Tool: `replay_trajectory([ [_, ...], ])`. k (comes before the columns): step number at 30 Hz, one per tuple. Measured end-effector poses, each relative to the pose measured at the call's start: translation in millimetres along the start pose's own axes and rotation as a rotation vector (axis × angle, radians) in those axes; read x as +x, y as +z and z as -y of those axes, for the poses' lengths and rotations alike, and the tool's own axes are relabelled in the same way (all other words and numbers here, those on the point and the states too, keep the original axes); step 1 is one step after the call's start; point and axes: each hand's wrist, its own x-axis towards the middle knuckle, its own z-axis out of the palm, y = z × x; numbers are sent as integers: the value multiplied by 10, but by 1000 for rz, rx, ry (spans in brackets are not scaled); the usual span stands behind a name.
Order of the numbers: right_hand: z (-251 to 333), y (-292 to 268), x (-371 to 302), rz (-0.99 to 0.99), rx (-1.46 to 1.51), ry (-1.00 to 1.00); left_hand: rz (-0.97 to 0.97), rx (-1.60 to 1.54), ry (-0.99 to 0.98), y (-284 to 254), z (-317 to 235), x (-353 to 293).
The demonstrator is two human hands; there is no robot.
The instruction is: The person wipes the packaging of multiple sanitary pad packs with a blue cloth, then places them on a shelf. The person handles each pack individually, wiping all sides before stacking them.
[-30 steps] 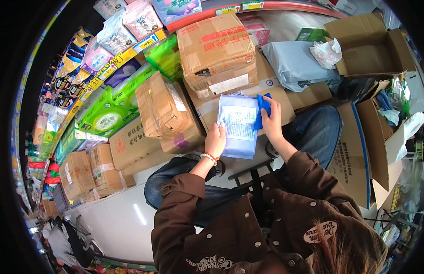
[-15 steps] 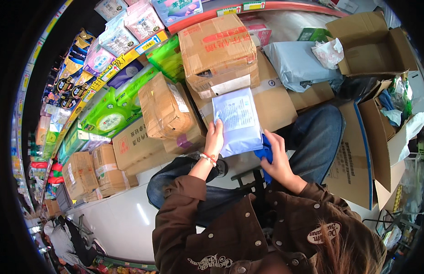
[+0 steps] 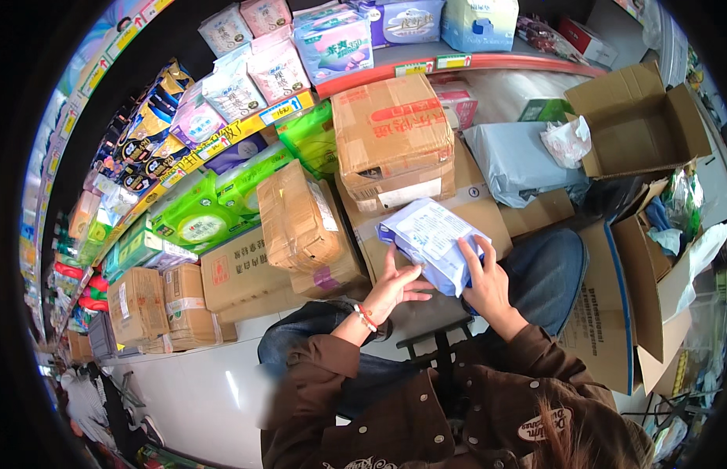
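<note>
A pale lavender plastic-wrapped parcel [image 3: 432, 241] with a large white label is tilted in front of me, over the cardboard boxes. My right hand [image 3: 487, 283] grips its right side, fingers on the label face. Beside its lower left edge is my left hand [image 3: 394, 288], fingers spread and thumb raised close to the wrapping; whether it touches is unclear. A bit of dark blue material [image 3: 470, 307] shows under my right hand, mostly hidden. Just beyond the parcel are two stacked taped cartons [image 3: 391, 129], with a smaller carton [image 3: 297, 219] to their left.
A grey plastic mailer [image 3: 516, 160] with crumpled paper lies at right, before an open carton [image 3: 645, 125]. Another open carton [image 3: 641, 273] holds plastic wrappings. Shelves of packaged paper goods [image 3: 332, 47] run along the back and left. Several boxes [image 3: 136, 305] line the left floor.
The parcel has turned and tilted, its top now leaning left. My left hand has loosened from its edge and spread. My right hand has moved up onto its right side. The view has shifted upward.
</note>
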Motion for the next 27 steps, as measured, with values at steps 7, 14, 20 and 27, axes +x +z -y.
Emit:
replay_trajectory([
  [7, -144, -55, 183, -94, 128, -12, 96, 115, 142, 72, -73, -25],
  [14, -389, -112, 423, -16, 603, 206, -411, 446, 595, -347, -115, 206],
  [20, -686, 83, 692, 369, 1073, 351, -279, 488, 553, -430, -30, 339],
  [27, -741, 244, 737, 276, 987, 352, -385, 620, 593, -533, 117, 377],
])
